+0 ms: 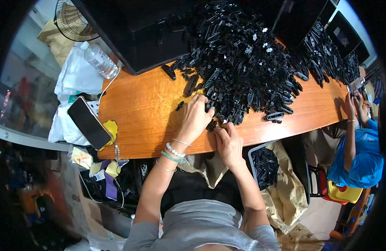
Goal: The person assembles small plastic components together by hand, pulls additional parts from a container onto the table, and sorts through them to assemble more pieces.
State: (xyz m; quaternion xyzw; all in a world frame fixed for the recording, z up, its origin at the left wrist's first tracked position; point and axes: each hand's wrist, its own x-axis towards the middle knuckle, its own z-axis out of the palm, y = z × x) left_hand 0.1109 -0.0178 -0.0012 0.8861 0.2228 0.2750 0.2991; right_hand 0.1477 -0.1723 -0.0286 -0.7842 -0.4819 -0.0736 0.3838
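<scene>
A large heap of small black plastic parts (243, 62) covers the middle of the wooden table (138, 100). At its near edge, my left hand (194, 119) is closed, thumb and fingers round a black plastic part (209, 105). My right hand (229, 144) sits just to the right, by the table's front edge, its fingers bent together in a pinch. What it grips is too small and covered to name. Small dark pieces (211, 125) lie between the two hands. A longer black part (191, 85) rests beyond my left hand.
A phone (89, 122) and a water bottle (99, 60) are at the left. A black box (134, 37) stands at the back left. Below the table's edge is a bin of black parts (265, 167) beside brown paper (287, 184). A co-worker in blue (356, 154) works at the right.
</scene>
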